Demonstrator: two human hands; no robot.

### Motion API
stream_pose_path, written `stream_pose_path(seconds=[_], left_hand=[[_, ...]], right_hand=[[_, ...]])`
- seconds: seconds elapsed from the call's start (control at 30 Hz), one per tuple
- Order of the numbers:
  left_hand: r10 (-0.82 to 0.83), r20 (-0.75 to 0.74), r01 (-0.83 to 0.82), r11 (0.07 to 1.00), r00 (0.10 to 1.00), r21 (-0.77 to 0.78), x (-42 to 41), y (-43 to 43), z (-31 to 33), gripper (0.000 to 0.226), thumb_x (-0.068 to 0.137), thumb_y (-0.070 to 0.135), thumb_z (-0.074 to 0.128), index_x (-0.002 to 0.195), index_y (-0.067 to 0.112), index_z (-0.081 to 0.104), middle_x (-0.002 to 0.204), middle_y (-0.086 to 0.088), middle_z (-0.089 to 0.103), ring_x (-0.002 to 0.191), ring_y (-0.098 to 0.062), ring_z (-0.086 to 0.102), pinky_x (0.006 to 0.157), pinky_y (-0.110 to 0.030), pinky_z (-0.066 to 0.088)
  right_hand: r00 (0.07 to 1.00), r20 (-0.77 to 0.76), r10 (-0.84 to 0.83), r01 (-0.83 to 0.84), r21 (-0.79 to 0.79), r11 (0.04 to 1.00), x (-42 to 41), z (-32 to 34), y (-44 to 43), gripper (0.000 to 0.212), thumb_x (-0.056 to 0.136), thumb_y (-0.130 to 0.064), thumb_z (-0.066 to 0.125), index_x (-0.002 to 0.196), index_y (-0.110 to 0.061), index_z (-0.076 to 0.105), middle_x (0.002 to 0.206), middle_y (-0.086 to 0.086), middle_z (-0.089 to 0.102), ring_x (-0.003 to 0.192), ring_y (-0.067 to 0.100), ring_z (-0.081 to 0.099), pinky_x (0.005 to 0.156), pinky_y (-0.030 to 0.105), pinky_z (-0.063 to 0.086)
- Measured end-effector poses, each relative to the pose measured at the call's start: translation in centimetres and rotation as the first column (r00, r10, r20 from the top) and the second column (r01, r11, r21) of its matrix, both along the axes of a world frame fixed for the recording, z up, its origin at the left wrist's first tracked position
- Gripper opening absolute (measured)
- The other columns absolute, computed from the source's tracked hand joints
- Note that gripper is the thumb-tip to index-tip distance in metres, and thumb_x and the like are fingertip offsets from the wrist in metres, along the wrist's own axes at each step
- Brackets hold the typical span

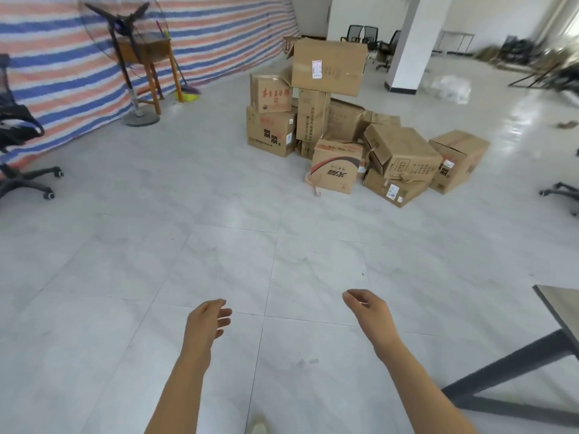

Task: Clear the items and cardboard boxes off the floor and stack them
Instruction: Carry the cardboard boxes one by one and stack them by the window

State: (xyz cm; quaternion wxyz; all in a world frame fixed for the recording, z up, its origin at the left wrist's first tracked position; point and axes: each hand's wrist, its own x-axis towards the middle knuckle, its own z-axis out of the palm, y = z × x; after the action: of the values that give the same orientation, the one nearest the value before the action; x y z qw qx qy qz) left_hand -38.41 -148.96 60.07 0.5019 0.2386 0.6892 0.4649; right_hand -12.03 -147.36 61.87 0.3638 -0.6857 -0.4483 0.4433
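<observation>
A heap of several brown cardboard boxes stands on the white tile floor ahead, right of centre. The largest box (pixel 327 67) tops the pile, resting on a tall narrow box (pixel 311 115). A box with a red and black stripe (pixel 336 166) sits at the front, and a tilted box (pixel 402 151) lies on another beside it. One box (pixel 457 159) stands at the pile's right end. My left hand (pixel 206 322) and my right hand (pixel 368 310) are held out low in front of me, fingers relaxed, holding nothing, well short of the boxes.
A pedestal fan (pixel 125 57) and a wooden stool (pixel 153 64) stand by the striped tarp at the back left. An office chair (pixel 18 142) is at the left edge. A table corner (pixel 560 308) juts in at the right. A white pillar (pixel 410 42) rises behind the pile.
</observation>
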Motion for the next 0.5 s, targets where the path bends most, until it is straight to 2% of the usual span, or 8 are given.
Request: stream_pose_path(seconds=[0.13,0.27,0.4,0.5], left_hand=[[0.066,0.032,-0.067,0.998,0.997,0.016,-3.9,5.7,-0.3,0.015,0.095,0.015,0.050,0.099,0.005,0.060,0.088,-0.009,0.063,0.082,-0.026,0.057,0.070,-0.030,0.042],[-0.003,0.054,0.007,0.996,0.999,-0.088,-3.6,8.8,-2.6,0.014,0.094,0.014,0.051,0.097,0.005,0.061,0.089,-0.010,0.064,0.080,-0.025,0.058,0.068,-0.029,0.042],[-0.094,0.079,0.108,0.977,0.992,-0.186,-2.7,11.5,-4.6,0.014,0.093,0.014,0.051,0.097,0.005,0.062,0.093,-0.013,0.066,0.080,-0.024,0.060,0.066,-0.027,0.043],[-0.100,0.054,0.110,0.966,0.993,-0.232,-3.1,15.3,-5.1,0.015,0.094,0.013,0.051,0.099,0.004,0.061,0.095,-0.013,0.065,0.082,-0.025,0.060,0.066,-0.028,0.043]], right_hand=[[0.999,0.004,0.032,-0.032,-0.027,0.999,-3.5,-0.3,5.8,0.018,0.091,-0.025,0.057,0.106,-0.015,0.061,0.105,-0.003,0.060,0.092,0.009,0.054,0.074,0.020,0.039],[0.996,0.013,0.087,-0.084,-0.151,0.985,-6.1,-3.5,8.1,0.016,0.091,-0.027,0.057,0.105,-0.019,0.060,0.106,-0.005,0.060,0.089,-0.002,0.052,0.069,0.010,0.039],[0.994,0.029,0.104,-0.094,-0.246,0.965,-7.5,-6.5,10.2,0.021,0.090,-0.027,0.058,0.106,-0.015,0.062,0.111,-0.002,0.062,0.092,0.006,0.055,0.070,0.014,0.040],[0.994,0.030,0.106,-0.094,-0.278,0.956,-8.0,-7.3,14.5,0.023,0.091,-0.027,0.057,0.109,-0.014,0.062,0.111,-0.001,0.062,0.095,0.010,0.056,0.078,0.019,0.038]])
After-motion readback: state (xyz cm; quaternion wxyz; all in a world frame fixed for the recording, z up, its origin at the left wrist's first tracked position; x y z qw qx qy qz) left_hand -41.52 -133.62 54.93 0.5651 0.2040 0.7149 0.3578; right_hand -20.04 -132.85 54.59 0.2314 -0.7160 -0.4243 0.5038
